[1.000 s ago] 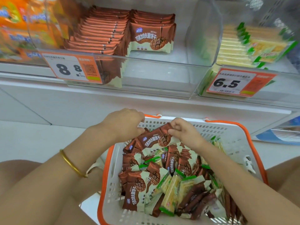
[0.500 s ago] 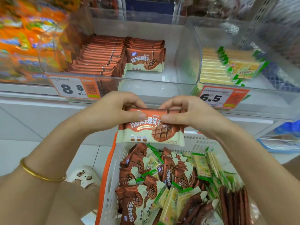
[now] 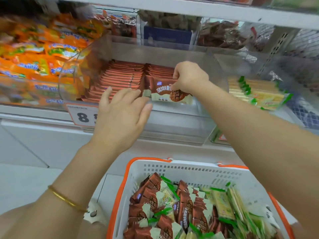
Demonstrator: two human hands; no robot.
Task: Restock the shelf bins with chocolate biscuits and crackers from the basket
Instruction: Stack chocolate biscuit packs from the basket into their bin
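Hands have parted since half a second ago: then both held the biscuit packet (image 3: 165,94) above the basket (image 3: 189,167), now only the right hand (image 3: 188,78) has it. Its grip pinches the packet's upper right corner, fingers curled over the top edge. The packet now stands face-out inside the clear bin (image 3: 172,133), against the front of the right-hand row of packets (image 3: 160,69). The left hand (image 3: 120,114) has let go; its grip is spread, fingers straight, with the fingertips near the packet's lower left corner and over the left-hand row (image 3: 120,78), which reaches further forward. Bare bin floor lies between the packet and the bin's front wall. The right forearm crosses the bin's right front corner, beside the crackers (image 3: 264,94) in the next bin. The basket sits below, well apart from both hands.
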